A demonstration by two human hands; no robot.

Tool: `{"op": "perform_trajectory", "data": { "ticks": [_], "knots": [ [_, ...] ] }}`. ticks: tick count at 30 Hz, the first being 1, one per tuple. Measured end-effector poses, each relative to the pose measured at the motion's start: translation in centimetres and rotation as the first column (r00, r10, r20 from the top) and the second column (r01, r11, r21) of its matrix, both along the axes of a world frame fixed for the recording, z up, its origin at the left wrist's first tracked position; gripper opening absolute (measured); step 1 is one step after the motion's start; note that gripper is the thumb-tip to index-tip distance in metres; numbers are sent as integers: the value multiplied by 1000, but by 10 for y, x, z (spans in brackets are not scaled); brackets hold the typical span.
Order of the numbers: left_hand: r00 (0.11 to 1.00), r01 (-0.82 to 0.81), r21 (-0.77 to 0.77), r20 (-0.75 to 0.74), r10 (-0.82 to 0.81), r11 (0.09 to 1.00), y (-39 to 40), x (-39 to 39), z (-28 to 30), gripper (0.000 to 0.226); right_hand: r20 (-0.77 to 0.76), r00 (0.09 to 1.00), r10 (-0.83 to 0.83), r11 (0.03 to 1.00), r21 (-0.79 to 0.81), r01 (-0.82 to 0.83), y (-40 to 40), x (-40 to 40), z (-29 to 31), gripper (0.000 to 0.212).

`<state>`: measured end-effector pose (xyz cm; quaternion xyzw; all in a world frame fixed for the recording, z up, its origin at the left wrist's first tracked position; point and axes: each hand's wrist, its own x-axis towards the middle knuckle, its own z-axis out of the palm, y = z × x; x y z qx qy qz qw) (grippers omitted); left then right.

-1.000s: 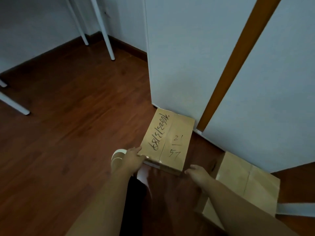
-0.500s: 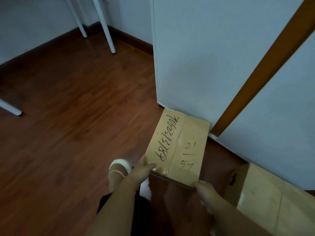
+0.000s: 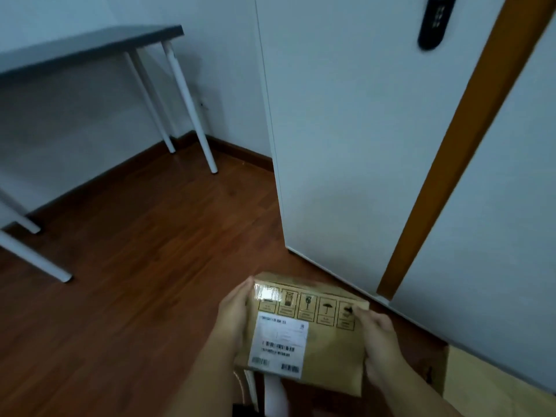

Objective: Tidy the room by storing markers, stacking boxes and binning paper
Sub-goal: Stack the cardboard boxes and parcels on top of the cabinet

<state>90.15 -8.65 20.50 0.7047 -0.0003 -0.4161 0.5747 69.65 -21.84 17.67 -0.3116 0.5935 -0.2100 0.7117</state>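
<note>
A flat brown cardboard box is lifted off the floor and tilted up toward me, showing a white shipping label and a row of printed handling symbols. My left hand grips its left edge. My right hand grips its right edge, with fingers curled over the top corner. A second, larger cardboard box sits on the floor at the lower right, partly cut off by the frame.
A white cabinet with an orange-brown strip stands just beyond the box. A grey table on white legs stands at the left over the wooden floor. My leg and foot show below the held box.
The box lay flat on the floor with handwriting on top. Both hands took its near edge, then lifted and turned it, so its label side now faces me. The camera has tilted up.
</note>
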Motion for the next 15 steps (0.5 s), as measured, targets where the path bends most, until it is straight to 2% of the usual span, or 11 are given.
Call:
{"op": "perform_trajectory", "data": {
  "ticks": [6,15],
  "knots": [
    [971,216,-122,132,-200,969,0,8,107,46,156,988,-8,998,-67,19,14,3,83,47],
    [900,320,-321,397,-180,892,12,1,288,57,379,925,41,932,-347,101,15,8,252,41]
  ]
}}
